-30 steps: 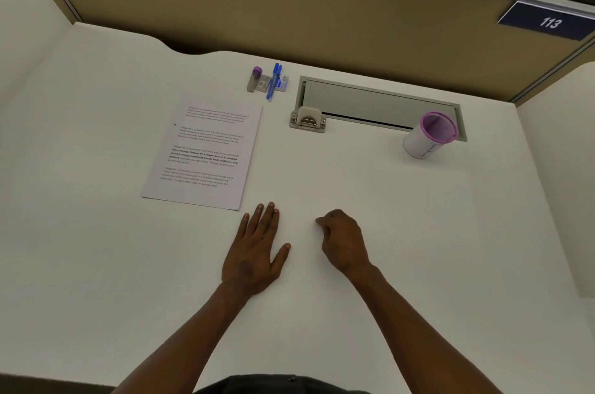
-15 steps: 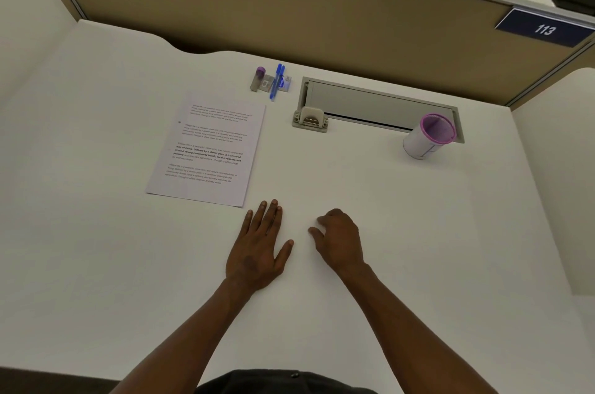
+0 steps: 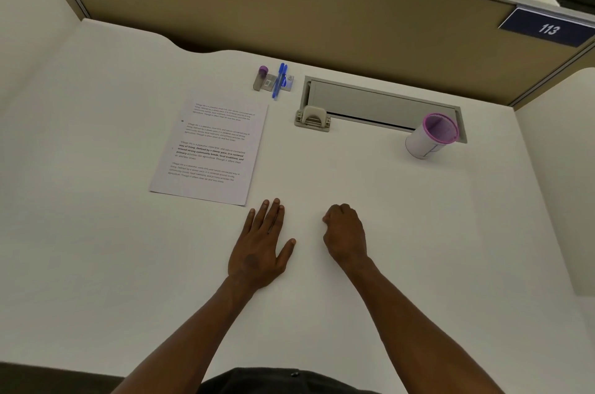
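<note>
My left hand (image 3: pixel 261 245) lies flat on the white desk (image 3: pixel 402 232), fingers straight, just below the lower right corner of a printed sheet of paper (image 3: pixel 211 148). My right hand (image 3: pixel 345 234) rests beside it with its fingers curled under, holding nothing. A blue pen (image 3: pixel 279 80) lies at the back across small flat items, next to a small purple-capped tube (image 3: pixel 260 77). A white cup with a purple rim (image 3: pixel 431 135) stands at the back right.
A grey cable tray (image 3: pixel 383 103) with a beige clip (image 3: pixel 312 118) at its left end is set into the desk's back. Tan partition panels enclose the desk on three sides; a blue sign reads 113 (image 3: pixel 547 28).
Both hands have stayed nearly still. The right hand's fingers loosened briefly and are curled under again. The view has shifted slightly.
</note>
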### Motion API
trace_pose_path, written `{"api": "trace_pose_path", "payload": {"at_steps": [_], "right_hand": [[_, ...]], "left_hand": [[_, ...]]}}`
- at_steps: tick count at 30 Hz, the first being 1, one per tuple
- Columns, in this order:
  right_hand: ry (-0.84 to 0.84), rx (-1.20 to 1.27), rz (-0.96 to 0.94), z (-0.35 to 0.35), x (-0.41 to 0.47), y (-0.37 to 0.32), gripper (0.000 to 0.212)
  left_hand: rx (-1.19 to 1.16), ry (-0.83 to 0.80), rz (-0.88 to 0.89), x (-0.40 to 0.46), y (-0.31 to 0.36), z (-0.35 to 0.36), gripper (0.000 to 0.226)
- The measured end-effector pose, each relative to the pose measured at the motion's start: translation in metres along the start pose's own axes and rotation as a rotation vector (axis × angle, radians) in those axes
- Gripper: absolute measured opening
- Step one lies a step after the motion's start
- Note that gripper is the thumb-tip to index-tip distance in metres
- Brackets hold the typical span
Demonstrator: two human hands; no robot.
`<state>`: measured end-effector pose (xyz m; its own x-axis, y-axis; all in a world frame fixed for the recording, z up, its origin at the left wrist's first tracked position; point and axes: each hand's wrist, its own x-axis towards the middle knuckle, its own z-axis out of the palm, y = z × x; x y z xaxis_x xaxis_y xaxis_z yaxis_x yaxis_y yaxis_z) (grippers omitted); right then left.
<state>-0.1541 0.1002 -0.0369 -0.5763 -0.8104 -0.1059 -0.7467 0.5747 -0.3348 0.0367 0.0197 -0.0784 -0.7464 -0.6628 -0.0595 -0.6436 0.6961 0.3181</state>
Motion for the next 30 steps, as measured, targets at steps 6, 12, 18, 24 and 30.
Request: {"api": "trace_pose_path", "payload": {"at_steps": [6, 12, 18, 24, 30], "right_hand": [[0.013, 0.675, 0.410, -0.036, 0.024, 0.023, 0.013], [0.005, 1.506, 0.694, -0.084, 0.035, 0.056, 0.014], [0.224, 1.562, 0.695, -0.154, 0.090, 0.108, 0.011], [0.457, 0.822, 0.619, -0.208, 0.168, 0.148, 0.008], [0.331, 0.065, 0.385, -0.212, 0.206, 0.155, 0.021]], "left_hand": [[0.005, -0.011, 0.001, 0.000, 0.000, -0.001, 0.076], [0.004, -0.003, 0.010, 0.000, 0.000, 0.000, 0.075], [0.011, 0.009, 0.021, 0.001, -0.002, 0.003, 0.076], [-0.001, 0.029, 0.027, 0.002, -0.004, 0.008, 0.077], [-0.012, 0.026, 0.022, 0.002, -0.006, 0.009, 0.077]]}}
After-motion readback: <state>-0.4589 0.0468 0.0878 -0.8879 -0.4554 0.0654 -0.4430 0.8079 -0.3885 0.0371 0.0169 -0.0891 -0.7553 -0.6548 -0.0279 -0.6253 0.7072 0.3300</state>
